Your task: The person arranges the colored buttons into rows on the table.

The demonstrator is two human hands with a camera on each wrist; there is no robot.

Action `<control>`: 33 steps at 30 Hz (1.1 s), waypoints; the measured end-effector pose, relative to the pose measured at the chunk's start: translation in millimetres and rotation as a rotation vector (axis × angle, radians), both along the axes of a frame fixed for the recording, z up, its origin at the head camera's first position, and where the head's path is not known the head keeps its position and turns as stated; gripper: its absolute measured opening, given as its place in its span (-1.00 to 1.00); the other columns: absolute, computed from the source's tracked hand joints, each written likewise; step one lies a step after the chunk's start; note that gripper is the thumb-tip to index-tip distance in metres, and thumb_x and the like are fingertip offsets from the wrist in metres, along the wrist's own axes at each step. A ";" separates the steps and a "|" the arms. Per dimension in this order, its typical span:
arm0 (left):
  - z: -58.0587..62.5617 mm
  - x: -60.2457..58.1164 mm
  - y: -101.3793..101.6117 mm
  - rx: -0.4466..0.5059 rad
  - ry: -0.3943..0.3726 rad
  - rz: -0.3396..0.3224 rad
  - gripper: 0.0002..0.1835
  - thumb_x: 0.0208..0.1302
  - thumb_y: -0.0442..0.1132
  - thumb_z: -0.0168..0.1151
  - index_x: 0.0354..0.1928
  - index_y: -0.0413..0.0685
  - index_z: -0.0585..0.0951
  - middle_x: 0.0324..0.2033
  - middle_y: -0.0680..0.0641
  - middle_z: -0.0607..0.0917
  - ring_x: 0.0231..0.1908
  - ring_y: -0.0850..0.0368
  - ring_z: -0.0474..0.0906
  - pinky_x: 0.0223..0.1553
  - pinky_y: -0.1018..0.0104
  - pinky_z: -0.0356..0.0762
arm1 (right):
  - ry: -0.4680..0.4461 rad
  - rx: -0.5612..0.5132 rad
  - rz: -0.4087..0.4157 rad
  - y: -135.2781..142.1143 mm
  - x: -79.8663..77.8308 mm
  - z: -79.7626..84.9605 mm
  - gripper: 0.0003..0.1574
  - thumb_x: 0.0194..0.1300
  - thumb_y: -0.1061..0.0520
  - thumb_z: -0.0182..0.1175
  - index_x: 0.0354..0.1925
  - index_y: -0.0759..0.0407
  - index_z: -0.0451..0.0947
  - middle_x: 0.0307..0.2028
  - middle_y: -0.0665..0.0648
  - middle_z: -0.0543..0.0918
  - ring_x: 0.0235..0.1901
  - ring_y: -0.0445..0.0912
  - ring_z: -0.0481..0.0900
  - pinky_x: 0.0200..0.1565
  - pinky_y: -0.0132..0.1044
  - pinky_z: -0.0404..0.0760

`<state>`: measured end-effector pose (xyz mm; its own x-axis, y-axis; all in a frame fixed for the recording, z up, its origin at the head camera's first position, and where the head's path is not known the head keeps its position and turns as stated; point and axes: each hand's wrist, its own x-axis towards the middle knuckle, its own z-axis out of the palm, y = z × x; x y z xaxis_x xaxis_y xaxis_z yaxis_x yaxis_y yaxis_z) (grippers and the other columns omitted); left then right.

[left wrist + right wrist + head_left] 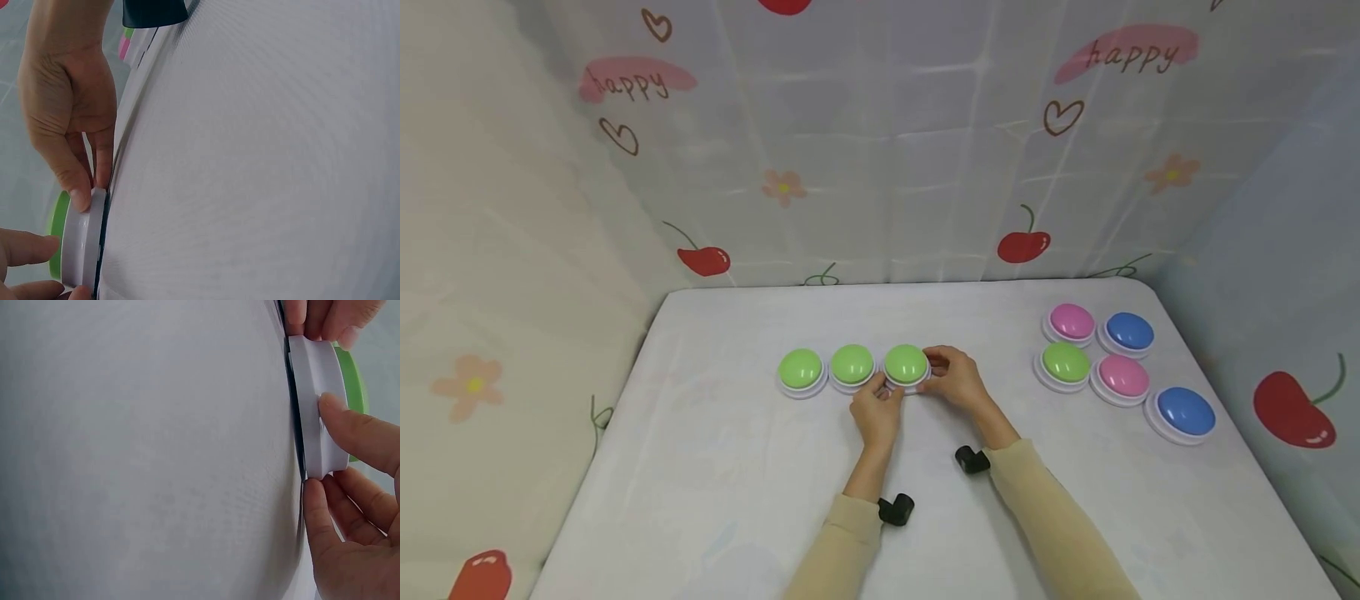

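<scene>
In the foreground, 2 beige sleeves (842,533) were extended over the white-covered worktop (722,467), and 1 black wrist device (897,510) was seen at each cuff. Beyond them, a green button (906,363) was held midway between the worktop's left and right edges. Its white base was pinched on 2 sides: at the near left by the fingers and thumb of the left hand (878,412), at the right by those of the right hand (957,377). To its left, 2 more green buttons (852,364) were lined up in the same row.

The step in hand was judged to be the aligning of the 3rd button at the row's right end. For the next move, a gentle, even release by both hands seemed called for, so that the neighbouring base was not nudged.

Toward the right edge and far right corner, 5 buttons were grouped: 2 blue (1186,411), 2 pink (1123,375) and 1 green (1066,362). Past the far edge, a printed curtain (887,200) was hung.
</scene>
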<state>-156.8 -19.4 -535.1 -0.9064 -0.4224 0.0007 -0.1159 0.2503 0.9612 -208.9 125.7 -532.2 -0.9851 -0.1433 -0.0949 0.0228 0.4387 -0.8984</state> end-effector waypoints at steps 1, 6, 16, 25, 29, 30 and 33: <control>-0.1 -0.4 0.1 0.000 -0.003 0.000 -0.56 -0.02 -0.47 0.41 0.00 -0.31 0.66 -0.06 -0.32 0.70 -0.21 -0.17 0.72 -0.13 0.12 0.71 | 0.002 0.000 0.002 -0.1 -0.5 -0.3 -0.17 -0.10 0.42 0.49 0.19 0.41 0.44 0.13 0.41 0.56 0.10 0.20 0.60 0.13 -0.17 0.62; -0.9 -1.4 0.0 0.007 0.003 -0.004 -0.57 -0.01 -0.48 0.40 0.00 -0.34 0.65 -0.03 -0.30 0.69 -0.19 -0.17 0.72 -0.12 0.13 0.71 | 0.008 -0.010 0.001 -1.5 -2.0 -1.1 -0.16 -0.10 0.44 0.47 0.20 0.41 0.43 0.14 0.41 0.55 0.10 0.20 0.60 0.14 -0.16 0.61; -0.4 -1.3 -1.0 0.039 -0.001 -0.016 -0.58 0.01 -0.48 0.38 0.00 -0.36 0.64 -0.01 -0.31 0.68 -0.14 -0.19 0.71 -0.07 0.13 0.70 | 0.033 0.016 -0.001 -4.2 -4.3 0.4 -0.13 -0.12 0.45 0.48 0.21 0.44 0.43 0.14 0.44 0.53 0.10 0.22 0.59 0.13 -0.17 0.61; 1.5 -1.1 -3.0 0.050 -0.007 -0.016 -0.57 -0.03 -0.52 0.37 -0.01 -0.37 0.65 -0.02 -0.33 0.68 -0.14 -0.21 0.71 -0.07 0.11 0.70 | 0.036 0.014 0.006 -5.4 -5.5 -0.6 -0.13 -0.10 0.45 0.47 0.22 0.43 0.42 0.14 0.43 0.53 0.11 0.21 0.59 0.15 -0.16 0.61; 3.9 0.6 -1.9 0.035 -0.024 -0.001 -0.57 -0.06 -0.51 0.39 -0.03 -0.35 0.66 -0.08 -0.32 0.71 -0.21 -0.16 0.70 -0.12 0.14 0.71 | 0.029 0.034 0.001 -4.3 -3.6 0.3 -0.13 -0.07 0.43 0.47 0.24 0.44 0.39 0.15 0.44 0.53 0.11 0.23 0.58 0.15 -0.14 0.61; 5.1 1.4 -1.3 0.022 -0.017 0.005 -0.59 -0.07 -0.51 0.40 -0.06 -0.35 0.67 -0.11 -0.31 0.72 -0.23 -0.14 0.69 -0.15 0.17 0.71 | 0.022 0.044 -0.007 -3.5 -2.4 1.1 -0.12 -0.07 0.42 0.47 0.25 0.43 0.39 0.15 0.44 0.53 0.10 0.23 0.59 0.14 -0.13 0.61; 11.1 4.3 1.5 -0.002 0.022 0.013 -0.63 -0.09 -0.52 0.40 -0.13 -0.33 0.69 -0.23 -0.26 0.71 -0.26 -0.10 0.63 -0.25 0.27 0.67 | -0.006 0.071 -0.038 0.7 4.3 6.6 -0.14 -0.03 0.38 0.45 0.27 0.38 0.39 0.14 0.43 0.55 0.07 0.24 0.61 0.12 -0.08 0.62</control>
